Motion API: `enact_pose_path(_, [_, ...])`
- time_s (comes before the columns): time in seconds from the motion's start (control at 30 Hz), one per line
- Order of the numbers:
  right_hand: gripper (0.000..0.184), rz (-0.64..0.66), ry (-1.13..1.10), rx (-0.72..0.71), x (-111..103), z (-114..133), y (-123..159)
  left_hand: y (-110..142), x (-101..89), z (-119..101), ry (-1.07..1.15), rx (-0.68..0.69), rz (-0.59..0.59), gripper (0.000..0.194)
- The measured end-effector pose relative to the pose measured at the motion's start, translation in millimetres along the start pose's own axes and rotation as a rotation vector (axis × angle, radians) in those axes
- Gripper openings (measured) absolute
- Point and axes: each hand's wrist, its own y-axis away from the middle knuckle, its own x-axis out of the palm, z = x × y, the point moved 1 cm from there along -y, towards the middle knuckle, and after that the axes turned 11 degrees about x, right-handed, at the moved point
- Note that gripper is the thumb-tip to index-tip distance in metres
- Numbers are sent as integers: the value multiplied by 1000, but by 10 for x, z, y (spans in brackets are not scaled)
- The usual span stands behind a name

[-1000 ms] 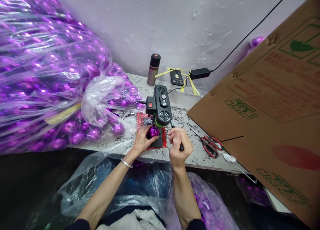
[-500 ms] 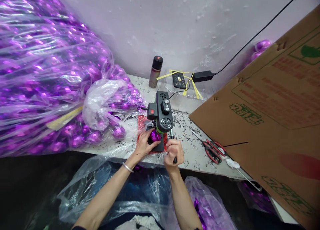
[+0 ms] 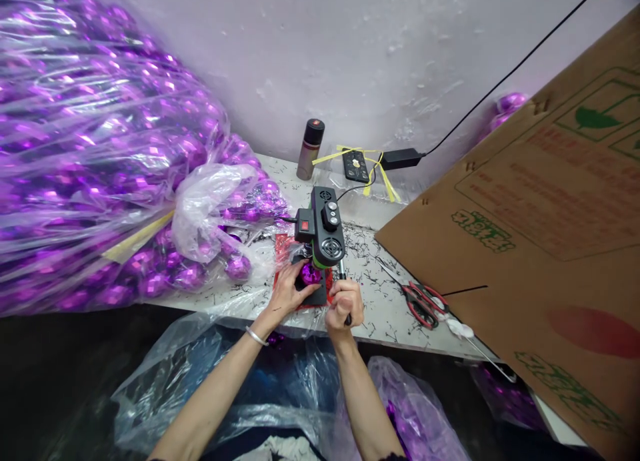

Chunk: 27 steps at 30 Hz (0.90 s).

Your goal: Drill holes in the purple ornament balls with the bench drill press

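Note:
A small black and green bench drill [image 3: 323,227] stands on a red mat [image 3: 281,247] at the table's front edge. Under its head sits a shiny purple ball [image 3: 311,273]. My left hand [image 3: 287,292] cups that ball from the left, fingers curled against it. My right hand [image 3: 343,306] is closed in a fist round the drill's black lever handle [image 3: 343,281], just right of the ball. A silver bangle [image 3: 255,335] sits on my left wrist.
A huge clear bag of purple balls [image 3: 95,161] fills the left. Red scissors [image 3: 420,301] lie right of the drill. A big cardboard box [image 3: 540,214] leans on the right. A spray can [image 3: 310,149], power brick [image 3: 400,158] and cable stand by the wall. Plastic bags [image 3: 250,381] cover my lap.
My right hand has pulled the lever handle down and nearer to me. My left hand stays on the ball. The view has shifted slightly.

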Motion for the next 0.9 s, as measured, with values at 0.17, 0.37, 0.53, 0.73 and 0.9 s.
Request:
enact_pose_path(0.17, [36, -6, 7, -12, 19, -53, 19, -7, -6, 4, -5, 4, 2, 60])
enact_pose_path(0.37, [34, -20, -14, -23, 49, -67, 16, -33, -12, 4, 18, -22, 12, 59])
enact_pose_path(0.53, [33, -29, -15, -39, 72, -55, 0, -59, -12, 11, 40, -21, 11, 58])
enact_pose_path(0.73, [37, 9, -18, -85, 62, 1, -33, -77, -30, 15, 39, -20, 15, 57])
enact_pose_path(0.9, [36, -2, -8, 73, 19, 312, -324, -119, -36, -21, 58, -45, 29, 59])
